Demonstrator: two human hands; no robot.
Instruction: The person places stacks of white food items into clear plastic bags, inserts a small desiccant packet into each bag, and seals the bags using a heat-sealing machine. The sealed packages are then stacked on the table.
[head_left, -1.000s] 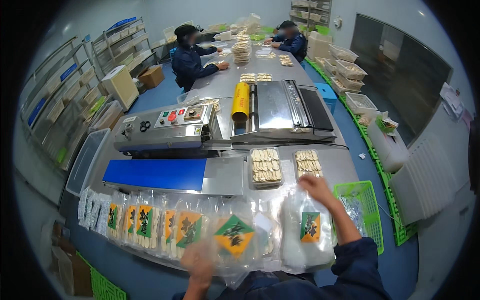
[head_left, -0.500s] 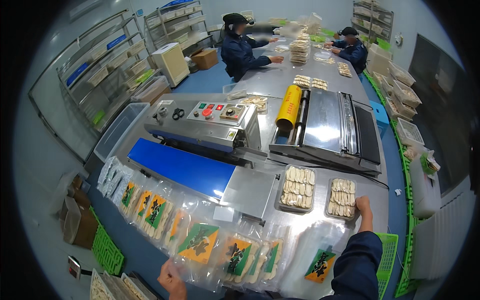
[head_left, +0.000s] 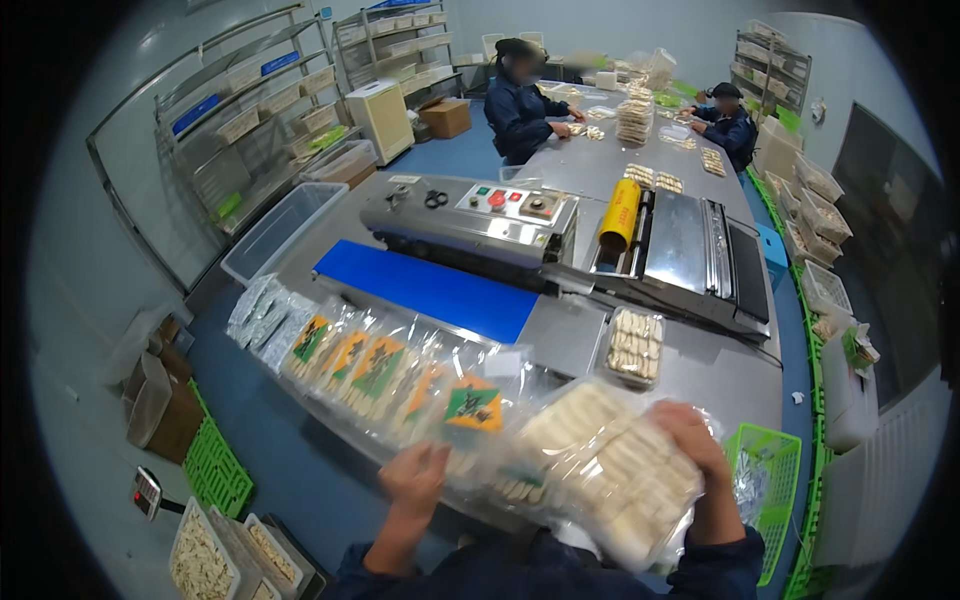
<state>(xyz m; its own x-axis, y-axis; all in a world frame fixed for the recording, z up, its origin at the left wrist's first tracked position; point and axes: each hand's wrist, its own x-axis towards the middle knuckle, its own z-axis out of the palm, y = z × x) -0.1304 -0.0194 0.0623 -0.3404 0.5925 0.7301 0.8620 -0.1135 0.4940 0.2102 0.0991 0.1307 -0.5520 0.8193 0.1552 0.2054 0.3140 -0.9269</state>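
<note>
My right hand (head_left: pixel 692 440) grips the right edge of a clear plastic tray of pale sliced mushrooms (head_left: pixel 625 475). The tray is tilted toward me and smeared by motion. To its left my left hand (head_left: pixel 415 485) is closed beside the clear bags at the table's front edge; whatever it pinches is not visible. A bag with an orange and green label (head_left: pixel 473 405) lies just beyond that hand. Several more labelled bags of mushroom slices (head_left: pixel 375 370) overlap in a row to the left. Another filled tray (head_left: pixel 634 347) rests on the steel table.
Beyond the bags stands a sealing machine (head_left: pixel 470 215) with a blue belt (head_left: pixel 430 290). A film wrapper (head_left: pixel 690 250) with a yellow roll (head_left: pixel 621 215) is to its right. A green basket (head_left: pixel 765 500) is at my right. Two people (head_left: pixel 525 105) work at the far end.
My right hand has lifted the right-hand tray off the table and brought it toward me, tilted. My left hand has moved right and up. The view has shifted.
</note>
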